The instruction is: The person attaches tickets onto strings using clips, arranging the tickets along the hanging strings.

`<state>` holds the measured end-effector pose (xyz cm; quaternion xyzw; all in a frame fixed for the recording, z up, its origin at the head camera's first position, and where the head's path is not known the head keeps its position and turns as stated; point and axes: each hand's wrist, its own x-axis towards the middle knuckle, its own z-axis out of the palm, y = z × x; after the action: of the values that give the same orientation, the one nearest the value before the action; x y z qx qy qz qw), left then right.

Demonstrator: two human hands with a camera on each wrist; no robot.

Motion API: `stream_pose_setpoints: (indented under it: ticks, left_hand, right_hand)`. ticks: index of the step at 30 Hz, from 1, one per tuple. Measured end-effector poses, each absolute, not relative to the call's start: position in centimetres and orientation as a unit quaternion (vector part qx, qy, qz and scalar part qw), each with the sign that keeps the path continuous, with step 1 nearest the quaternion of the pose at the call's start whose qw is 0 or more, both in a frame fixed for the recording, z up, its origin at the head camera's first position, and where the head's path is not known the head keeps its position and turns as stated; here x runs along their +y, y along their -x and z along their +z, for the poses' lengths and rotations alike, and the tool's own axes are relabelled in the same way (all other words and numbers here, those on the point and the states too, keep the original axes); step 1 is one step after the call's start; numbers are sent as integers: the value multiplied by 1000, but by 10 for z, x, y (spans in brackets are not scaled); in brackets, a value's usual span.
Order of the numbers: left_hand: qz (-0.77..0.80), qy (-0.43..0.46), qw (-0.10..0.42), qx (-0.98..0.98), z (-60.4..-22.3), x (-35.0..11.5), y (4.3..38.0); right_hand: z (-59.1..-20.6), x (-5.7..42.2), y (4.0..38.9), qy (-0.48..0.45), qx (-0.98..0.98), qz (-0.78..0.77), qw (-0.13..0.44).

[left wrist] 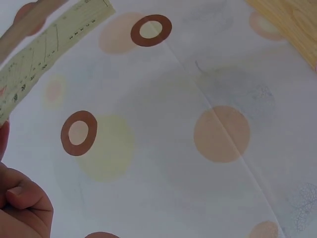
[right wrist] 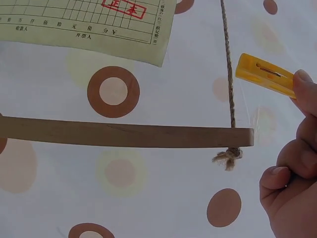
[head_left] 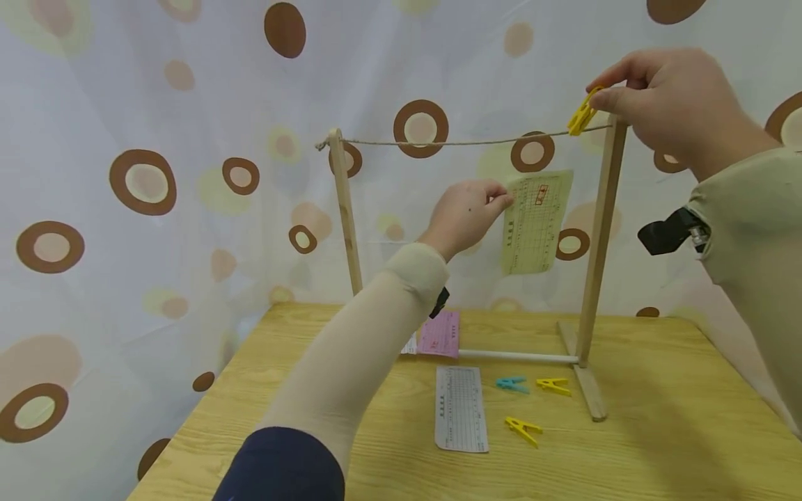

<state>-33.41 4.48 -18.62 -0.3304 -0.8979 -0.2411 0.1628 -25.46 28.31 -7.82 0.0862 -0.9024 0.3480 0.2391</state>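
My left hand pinches the left edge of a yellow-green printed form, which hangs below the rope and apart from it. Between thumb and fingers, my right hand holds a yellow clothespin near the right end of the rope. In the right wrist view the clothespin is beside the rope, a small gap between them. The form's corner shows there too, with a red stamp. Only part of the left hand appears in the left wrist view.
A wooden post carries the rope's right end; another post stands left. A white bar runs low between them. On the table lie a white form, a pink form, a blue clothespin and yellow clothespins.
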Motion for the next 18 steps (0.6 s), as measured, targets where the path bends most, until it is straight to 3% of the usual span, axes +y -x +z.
stream_pose_setpoints:
  ticks: [4,14,18]
  left_hand:
    - [-237,318,157,-904,-180,54,334]
    - [-238,310,155,-907,-171,66,334]
    - [-246,304,145,-909,-170,69,332]
  right_hand:
    - [-74,279,258,-77,-926,276,246]
    - [-75,273,265,-72,-962,181,191]
    - [-78,270,266,-89,-965,141,202]
